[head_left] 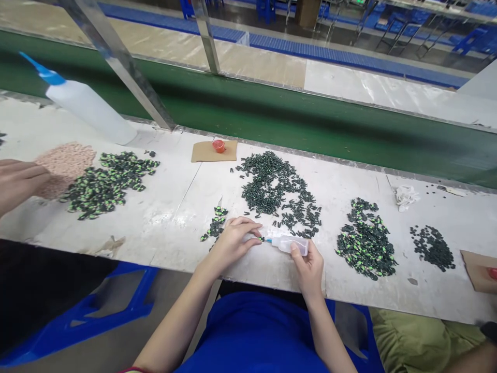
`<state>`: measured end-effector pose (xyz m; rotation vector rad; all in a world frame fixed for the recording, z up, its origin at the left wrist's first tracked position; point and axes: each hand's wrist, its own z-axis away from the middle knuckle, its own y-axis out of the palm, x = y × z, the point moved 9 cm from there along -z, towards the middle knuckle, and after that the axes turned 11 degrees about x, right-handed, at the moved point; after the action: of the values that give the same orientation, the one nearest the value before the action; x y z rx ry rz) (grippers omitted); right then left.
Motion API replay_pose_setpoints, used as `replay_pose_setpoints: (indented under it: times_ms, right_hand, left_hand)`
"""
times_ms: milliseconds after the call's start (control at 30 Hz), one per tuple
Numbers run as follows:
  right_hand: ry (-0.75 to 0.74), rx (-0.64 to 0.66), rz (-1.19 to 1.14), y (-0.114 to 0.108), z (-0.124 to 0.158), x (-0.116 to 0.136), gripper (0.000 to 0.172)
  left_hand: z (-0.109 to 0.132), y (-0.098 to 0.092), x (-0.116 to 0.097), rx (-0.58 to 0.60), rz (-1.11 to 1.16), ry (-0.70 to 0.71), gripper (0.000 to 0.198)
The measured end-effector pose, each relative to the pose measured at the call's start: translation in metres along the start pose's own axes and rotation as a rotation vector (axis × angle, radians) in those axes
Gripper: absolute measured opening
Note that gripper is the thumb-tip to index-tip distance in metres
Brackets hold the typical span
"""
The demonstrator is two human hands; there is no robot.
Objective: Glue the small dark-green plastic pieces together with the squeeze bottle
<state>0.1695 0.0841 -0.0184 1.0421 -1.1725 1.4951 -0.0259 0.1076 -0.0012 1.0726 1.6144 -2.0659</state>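
Note:
My left hand [233, 241] is closed in a pinch on a small dark green part [259, 239] at the near edge of the white worktable [166, 217]. My right hand [308, 264] grips a small clear squeeze bottle [289, 243], lying sideways with its blue tip touching the pinched part. Just behind my hands spreads a big pile of dark green parts [277, 189]. A small heap of green-and-black parts [215, 224] lies left of my left hand.
Another person's hand [17, 181] rests at the left by a pink pile [66, 163] and a green-and-black pile [104, 184]. A large white bottle [85, 103] leans at back left. A red cup [218, 145] sits on cardboard. Two more piles [365, 243] [433, 247] lie right.

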Motion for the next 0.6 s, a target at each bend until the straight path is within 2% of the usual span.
replay_pose_setpoints:
  times_ms: [600]
  right_hand:
    - [-0.025,0.013,0.026,0.0008,-0.0012,0.0007,0.028]
  left_hand:
    - [-0.0013,-0.0001,0.0007,0.009,-0.003,0.014,0.028]
